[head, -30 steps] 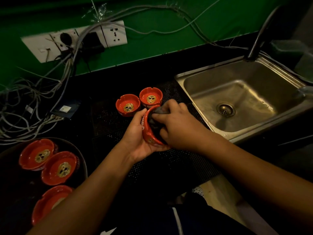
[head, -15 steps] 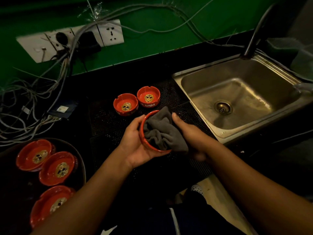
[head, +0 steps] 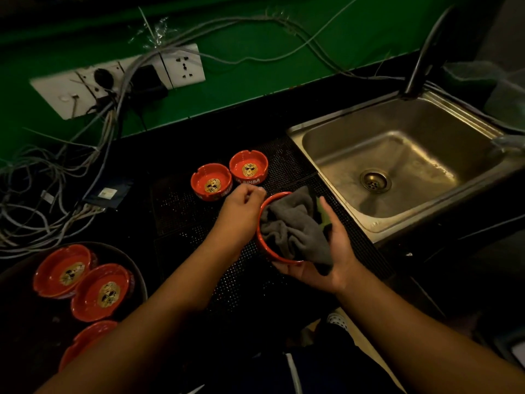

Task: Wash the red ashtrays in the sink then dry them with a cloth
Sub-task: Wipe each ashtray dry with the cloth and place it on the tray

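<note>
A red ashtray (head: 262, 245) sits in my right hand (head: 335, 260), which cups it from below together with a grey cloth (head: 295, 226) stuffed into its bowl. My left hand (head: 241, 211) rests against the ashtray's left rim, fingers loosely curled. Two more red ashtrays (head: 210, 182) (head: 249, 168) with gold emblems stand upright on the black mat (head: 181, 211) just beyond my hands. Three others (head: 62, 270) (head: 100, 291) (head: 85, 341) lie on a dark round tray (head: 136, 268) at the lower left. The steel sink (head: 397, 166) is to the right, dry-looking.
A tangle of grey cables (head: 42, 194) spills from white wall sockets (head: 119, 81) over the left counter. A dark tap (head: 426, 52) rises behind the sink. A small dark packet (head: 109, 193) lies near the cables. The counter edge runs below my arms.
The ashtray has passed from my left palm into my right hand, which now holds it from underneath with the cloth. My left hand shifted up to the ashtray's left rim.
</note>
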Demonstrator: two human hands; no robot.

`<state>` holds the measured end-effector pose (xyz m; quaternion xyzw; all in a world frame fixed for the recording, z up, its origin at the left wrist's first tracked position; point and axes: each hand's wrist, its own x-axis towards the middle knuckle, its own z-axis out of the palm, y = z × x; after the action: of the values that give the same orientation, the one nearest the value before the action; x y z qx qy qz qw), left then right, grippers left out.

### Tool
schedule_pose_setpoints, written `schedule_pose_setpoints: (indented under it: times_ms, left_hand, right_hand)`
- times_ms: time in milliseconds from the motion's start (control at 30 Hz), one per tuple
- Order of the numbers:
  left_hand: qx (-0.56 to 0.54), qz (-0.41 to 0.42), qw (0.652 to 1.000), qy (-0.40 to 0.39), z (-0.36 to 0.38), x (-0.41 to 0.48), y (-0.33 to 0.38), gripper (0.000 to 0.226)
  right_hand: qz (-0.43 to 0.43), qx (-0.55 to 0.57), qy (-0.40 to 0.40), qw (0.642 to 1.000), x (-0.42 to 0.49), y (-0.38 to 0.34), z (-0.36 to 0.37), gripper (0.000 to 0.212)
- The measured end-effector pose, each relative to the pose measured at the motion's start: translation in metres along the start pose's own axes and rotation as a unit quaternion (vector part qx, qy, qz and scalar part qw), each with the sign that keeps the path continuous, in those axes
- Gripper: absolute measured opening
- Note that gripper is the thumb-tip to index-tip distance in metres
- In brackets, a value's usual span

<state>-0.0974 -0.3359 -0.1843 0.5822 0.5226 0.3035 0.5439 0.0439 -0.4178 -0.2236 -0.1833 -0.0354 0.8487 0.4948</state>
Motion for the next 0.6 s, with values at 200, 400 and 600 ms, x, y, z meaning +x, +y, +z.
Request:
schedule_pose_setpoints:
  times_ms: [200, 400, 600]
  left_hand:
    - [0.209, 0.181, 0.959, 0.056, -0.003, 0.002, 0.011, 0.005]
    - [0.432, 0.410, 0.788, -0.155, -0.020, -0.016, 0.011, 0.049]
    - [0.442, 0.367, 0.786, -0.227, -0.015, -0.018, -0.006, 0.060]
  right_hand:
    - [0.031, -0.042, -0.017, 0.998, 0.013, 0.006, 0.006, 0.076]
    - [-0.023, -0.063, 0.079, 0.995, 0.014, -0.002, 0.000, 0.070]
    - [-0.031, -0.087, 0.111, 0.989, 0.022, -0.007, -0.002, 0.073]
